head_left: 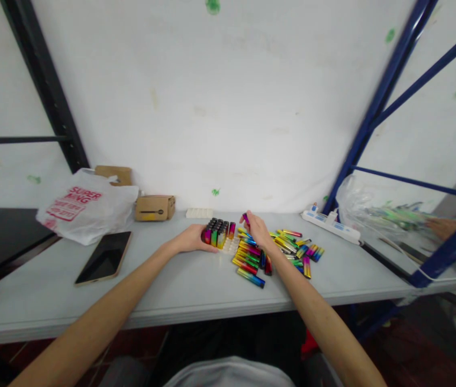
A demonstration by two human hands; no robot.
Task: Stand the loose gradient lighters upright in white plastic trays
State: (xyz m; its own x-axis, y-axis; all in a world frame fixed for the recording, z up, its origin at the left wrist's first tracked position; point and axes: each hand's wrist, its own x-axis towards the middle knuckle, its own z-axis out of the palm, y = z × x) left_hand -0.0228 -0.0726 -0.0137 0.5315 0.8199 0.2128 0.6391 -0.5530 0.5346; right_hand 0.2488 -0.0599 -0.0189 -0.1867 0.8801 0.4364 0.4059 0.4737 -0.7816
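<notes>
My left hand (pixel 192 238) is wrapped around the left side of a pale tray (pixel 231 246) with round holes. Several shiny multicoloured lighters (pixel 216 232) stand upright in it, packed at its left and back, dark ends up. Bare holes show at the tray's front right. In my right hand (pixel 258 230), raised just right of the tray, a purple lighter (pixel 246 218) is pinched between the fingers. Below and beside that hand lies a loose heap of metallic lighters (pixel 247 257) in yellow, red, green and blue, partly hidden by my right forearm.
Another pale tray (pixel 199 213) lies near the wall, beside a cardboard box (pixel 155 208). To the left are a white plastic bag (pixel 86 207) and a phone (pixel 105 258). A power strip (pixel 331 226) sits by the blue shelf post (pixel 367 129). Another person's hand (pixel 445 230) shows far right.
</notes>
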